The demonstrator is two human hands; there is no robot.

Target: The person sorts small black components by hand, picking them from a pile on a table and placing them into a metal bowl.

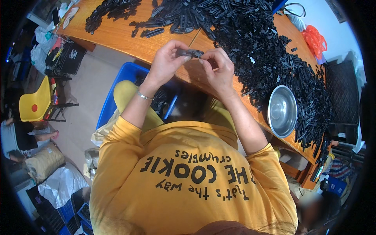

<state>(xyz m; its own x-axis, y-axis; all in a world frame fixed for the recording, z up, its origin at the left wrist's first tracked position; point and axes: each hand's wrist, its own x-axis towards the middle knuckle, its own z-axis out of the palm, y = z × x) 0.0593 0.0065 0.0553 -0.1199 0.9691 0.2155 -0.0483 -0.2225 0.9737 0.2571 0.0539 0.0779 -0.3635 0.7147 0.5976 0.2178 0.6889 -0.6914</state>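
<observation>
Between my two hands, above the near edge of the wooden table (148, 46), is a small elongated black plastic part (189, 53). My left hand (167, 62) pinches its left end between thumb and fingers. At its right end, the thumb and index finger of my right hand (218, 67) are closed; whether they grip a smaller piece there is hidden. Past my hands lies a pile of long black plastic parts (178, 17). A large heap of small black pieces (250, 47) spreads along the table to the right.
A round metal bowl (282, 111) stands at the table's right edge beside the heap. Under the table by my legs is a blue bin (126, 74) with black parts inside. A yellow chair (36, 101) and sacks (62, 184) are at left, a red plastic bag (314, 41) at far right.
</observation>
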